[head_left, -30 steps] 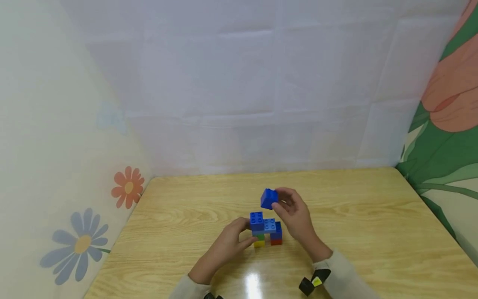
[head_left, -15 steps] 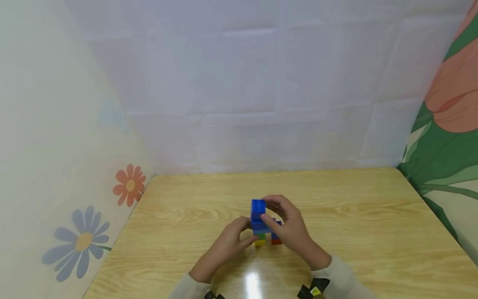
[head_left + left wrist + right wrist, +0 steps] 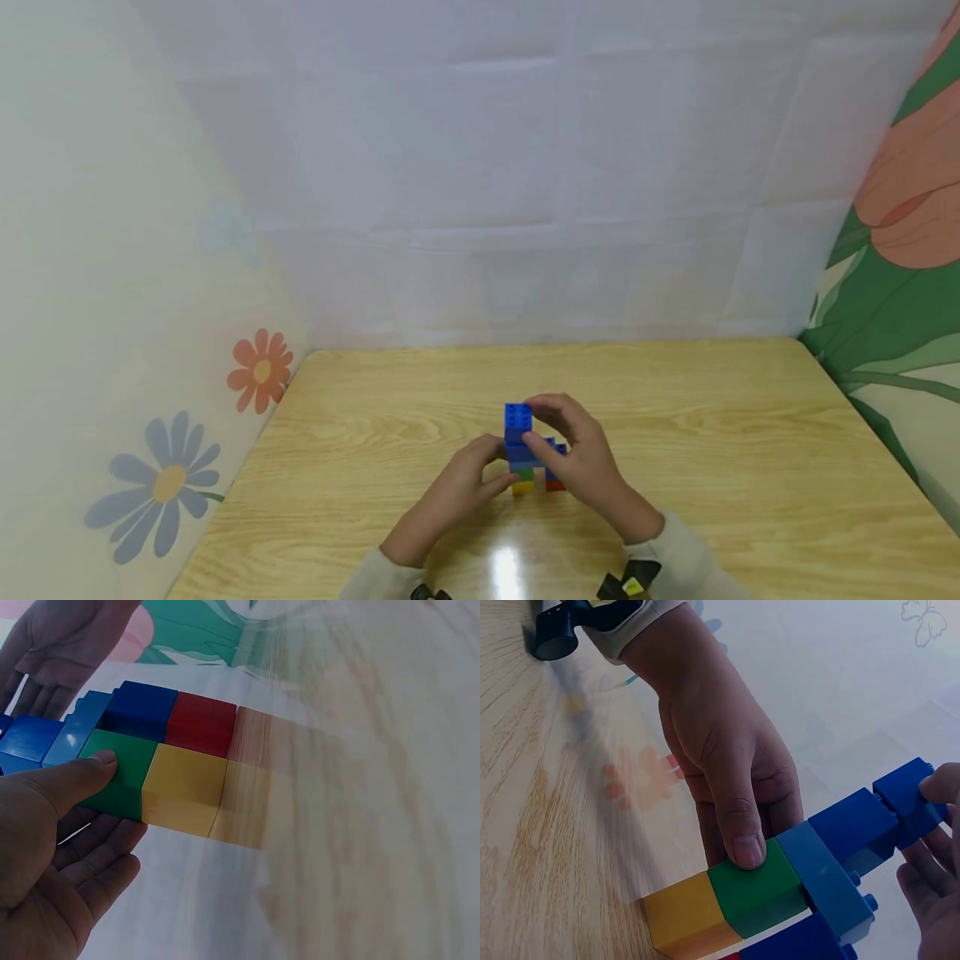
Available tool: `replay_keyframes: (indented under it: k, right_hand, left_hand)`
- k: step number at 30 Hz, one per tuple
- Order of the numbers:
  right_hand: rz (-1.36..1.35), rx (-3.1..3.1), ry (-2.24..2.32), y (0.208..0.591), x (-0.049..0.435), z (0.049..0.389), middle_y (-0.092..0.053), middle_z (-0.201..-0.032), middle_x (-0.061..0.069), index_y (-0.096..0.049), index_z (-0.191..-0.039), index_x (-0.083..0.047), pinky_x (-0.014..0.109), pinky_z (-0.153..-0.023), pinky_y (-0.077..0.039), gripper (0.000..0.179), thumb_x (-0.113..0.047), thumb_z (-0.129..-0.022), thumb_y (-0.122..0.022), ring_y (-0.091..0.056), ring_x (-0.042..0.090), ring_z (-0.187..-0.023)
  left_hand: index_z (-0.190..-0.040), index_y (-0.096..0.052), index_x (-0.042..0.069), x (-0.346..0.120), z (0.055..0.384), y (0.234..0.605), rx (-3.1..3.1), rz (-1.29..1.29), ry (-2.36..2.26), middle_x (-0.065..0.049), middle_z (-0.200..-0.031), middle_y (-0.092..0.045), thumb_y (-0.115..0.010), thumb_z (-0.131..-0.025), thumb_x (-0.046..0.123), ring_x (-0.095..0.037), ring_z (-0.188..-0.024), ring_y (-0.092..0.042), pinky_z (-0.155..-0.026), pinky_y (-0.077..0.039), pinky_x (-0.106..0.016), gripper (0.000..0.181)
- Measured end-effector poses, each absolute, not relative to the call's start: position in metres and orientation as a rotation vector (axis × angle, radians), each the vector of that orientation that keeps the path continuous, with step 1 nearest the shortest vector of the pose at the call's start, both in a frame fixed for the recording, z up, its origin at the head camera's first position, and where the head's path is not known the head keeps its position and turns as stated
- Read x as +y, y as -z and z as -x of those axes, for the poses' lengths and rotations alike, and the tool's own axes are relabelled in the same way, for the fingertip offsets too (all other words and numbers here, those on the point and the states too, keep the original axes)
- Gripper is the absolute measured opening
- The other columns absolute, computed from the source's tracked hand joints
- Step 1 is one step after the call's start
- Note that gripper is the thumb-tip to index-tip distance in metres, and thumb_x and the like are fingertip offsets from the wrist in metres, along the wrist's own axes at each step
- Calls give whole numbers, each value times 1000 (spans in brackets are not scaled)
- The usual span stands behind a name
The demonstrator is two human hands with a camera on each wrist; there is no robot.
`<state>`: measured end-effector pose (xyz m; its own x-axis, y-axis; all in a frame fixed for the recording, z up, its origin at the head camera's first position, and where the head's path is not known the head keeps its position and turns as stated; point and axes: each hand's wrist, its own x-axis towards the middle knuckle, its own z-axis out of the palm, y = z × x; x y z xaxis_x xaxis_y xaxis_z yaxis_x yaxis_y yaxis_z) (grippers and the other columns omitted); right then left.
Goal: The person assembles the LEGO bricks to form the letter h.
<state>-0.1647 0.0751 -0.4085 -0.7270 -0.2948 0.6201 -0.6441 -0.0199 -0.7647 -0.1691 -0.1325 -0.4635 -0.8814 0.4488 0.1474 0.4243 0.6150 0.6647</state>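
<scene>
Toy building bricks form a small two-legged structure on the table. One leg has a yellow brick (image 3: 690,919) under a green brick (image 3: 757,889); the other has a red brick (image 3: 202,724) under a blue brick (image 3: 142,712). A light blue brick (image 3: 826,881) bridges both, topped by a dark blue brick (image 3: 855,831). My left hand (image 3: 463,485) grips the yellow-green leg, thumb on the green brick. With thumb and fingers, my right hand (image 3: 588,454) pinches the uppermost blue brick (image 3: 517,425) on the dark blue one. Whether it is fully seated I cannot tell.
The wood-patterned table (image 3: 360,400) extends around the structure. A white sheet (image 3: 480,208) hangs behind its far edge. Flower-patterned walls stand left and right. Both wrists carry black straps.
My right hand has brought its blue brick left and down onto the structure's top, then settled there almost still. The left hand keeps its grip in place.
</scene>
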Motion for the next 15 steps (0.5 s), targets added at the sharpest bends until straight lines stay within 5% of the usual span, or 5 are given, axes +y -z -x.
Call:
replay_keyframes:
  k: [10, 15]
  right_hand:
    - [-995, -1985, -1791, 410, 76, 165, -58, -118, 18, -52, -122, 7, 43, -96, -49, 37, 11, -88, -64, -58, 27, -115]
    - [-1000, -1977, -1800, 411, 75, 166, -57, -118, 19, -51, -123, 8, 51, -94, -48, 37, 11, -88, -64, -58, 29, -115]
  left_hand:
    - [-124, -59, 10, -132, 169, 464, 2799, -767, -1125, 3, -116, -62, -69, -92, 26, -15, -109, -59, -96, -50, -38, 36]
    - [-123, -59, 10, -132, 169, 465, 2805, -771, -1126, 2, -115, -62, -68, -92, 27, -15, -108, -60, -95, -50, -38, 36]
